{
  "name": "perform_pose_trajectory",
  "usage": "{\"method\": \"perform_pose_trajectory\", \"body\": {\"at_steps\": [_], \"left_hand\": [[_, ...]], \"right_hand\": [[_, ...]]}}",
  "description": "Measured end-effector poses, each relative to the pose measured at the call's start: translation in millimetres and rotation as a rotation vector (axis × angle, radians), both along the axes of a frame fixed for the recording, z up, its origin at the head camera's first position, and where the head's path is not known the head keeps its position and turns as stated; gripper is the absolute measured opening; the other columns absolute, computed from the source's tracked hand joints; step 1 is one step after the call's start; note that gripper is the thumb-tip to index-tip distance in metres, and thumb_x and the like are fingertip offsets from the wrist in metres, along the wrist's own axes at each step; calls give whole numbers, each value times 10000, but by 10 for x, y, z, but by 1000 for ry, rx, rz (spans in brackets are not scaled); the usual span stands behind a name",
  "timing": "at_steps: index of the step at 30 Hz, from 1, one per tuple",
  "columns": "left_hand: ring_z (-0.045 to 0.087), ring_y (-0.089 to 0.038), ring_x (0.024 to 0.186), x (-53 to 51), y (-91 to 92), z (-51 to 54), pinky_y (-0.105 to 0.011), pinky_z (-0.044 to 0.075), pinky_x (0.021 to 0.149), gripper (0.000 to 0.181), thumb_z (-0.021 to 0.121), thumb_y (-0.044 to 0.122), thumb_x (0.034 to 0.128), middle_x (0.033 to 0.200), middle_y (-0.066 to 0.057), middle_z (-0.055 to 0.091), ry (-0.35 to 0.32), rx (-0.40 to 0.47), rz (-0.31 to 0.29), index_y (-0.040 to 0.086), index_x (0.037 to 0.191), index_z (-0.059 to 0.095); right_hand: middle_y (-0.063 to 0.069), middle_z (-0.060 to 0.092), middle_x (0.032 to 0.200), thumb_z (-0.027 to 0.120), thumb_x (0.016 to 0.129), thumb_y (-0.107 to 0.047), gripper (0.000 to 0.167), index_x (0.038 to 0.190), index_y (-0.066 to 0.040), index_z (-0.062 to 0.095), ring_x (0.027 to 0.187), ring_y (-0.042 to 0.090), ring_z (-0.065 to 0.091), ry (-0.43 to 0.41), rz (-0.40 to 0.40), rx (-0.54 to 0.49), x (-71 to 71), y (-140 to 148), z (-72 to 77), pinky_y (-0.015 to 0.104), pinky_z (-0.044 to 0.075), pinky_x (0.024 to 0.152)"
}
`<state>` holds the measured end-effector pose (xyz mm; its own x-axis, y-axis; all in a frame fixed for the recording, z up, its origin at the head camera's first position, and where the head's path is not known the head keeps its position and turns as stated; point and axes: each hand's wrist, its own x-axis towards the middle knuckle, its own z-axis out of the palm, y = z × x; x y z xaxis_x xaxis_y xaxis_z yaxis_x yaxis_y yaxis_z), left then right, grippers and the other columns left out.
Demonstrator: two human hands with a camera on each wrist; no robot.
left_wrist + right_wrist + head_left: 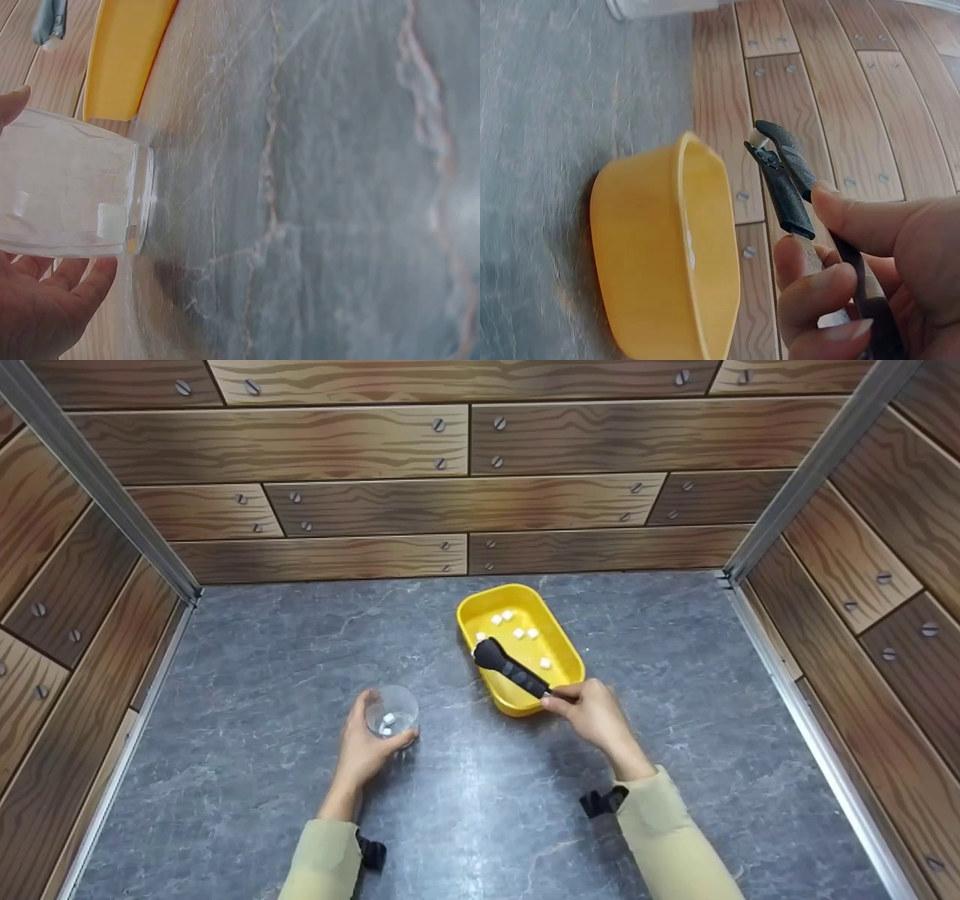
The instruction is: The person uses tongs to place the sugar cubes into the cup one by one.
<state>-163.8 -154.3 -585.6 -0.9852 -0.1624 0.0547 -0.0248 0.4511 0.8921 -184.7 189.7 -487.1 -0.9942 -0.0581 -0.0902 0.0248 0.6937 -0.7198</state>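
My left hand [365, 746] holds a clear cup [393, 701], thumb on one side and fingers on the other. The cup stands upright on the grey surface, with small white cubes [112, 221] at its bottom. In my right hand [598, 716] is a pair of black-tipped tongs [514, 669], pinched between thumb and fingers. Their tips are raised over the left side of a yellow tray [564, 639]. A white cube [759, 139] is caught between the tips in the right wrist view. Several more white cubes [545, 663] lie scattered in the tray.
Wood-patterned panels [375, 442] wall in the back and both sides of the grey marbled tabletop [277, 637]. Metal corner posts [810, 472] stand at the back corners. The tray sits to the right of the cup, farther back.
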Motion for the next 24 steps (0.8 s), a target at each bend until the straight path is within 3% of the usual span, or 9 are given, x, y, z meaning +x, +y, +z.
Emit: {"method": "perform_pose_trajectory", "body": {"at_steps": [9, 17, 24], "left_hand": [[431, -388, 1300, 2, 5, 1, -520, 341, 1079, 959, 918, 307, 656, 1391, -210, 487, 8, -4, 6, 26, 1419, 411], [445, -388, 1284, 1, 5, -5, -518, 356, 1064, 954, 920, 307, 651, 1381, -204, 497, 28, -18, 7, 30, 1415, 419], [450, -386, 1277, -4, 6, -4, -507, 342, 1076, 959, 928, 292, 636, 1367, -207, 511, 36, -2, 13, 16, 1406, 427]], "right_hand": [[-10, 688, 791, 787, 845, -208, 144, 948, -108, 803, 641, 149, 505, 98, 101, -23, 85, -202, 26, 300, 424, 590], [-64, 522, 605, 783, 847, -200, 81, 902, -145, 805, 537, 107, 392, 103, 191, -52, 139, -365, 76, 269, 341, 516], [-84, 510, 585, 783, 848, -233, 96, 888, -146, 799, 500, 73, 365, 126, 234, -23, 173, -517, 77, 238, 302, 469]]}}
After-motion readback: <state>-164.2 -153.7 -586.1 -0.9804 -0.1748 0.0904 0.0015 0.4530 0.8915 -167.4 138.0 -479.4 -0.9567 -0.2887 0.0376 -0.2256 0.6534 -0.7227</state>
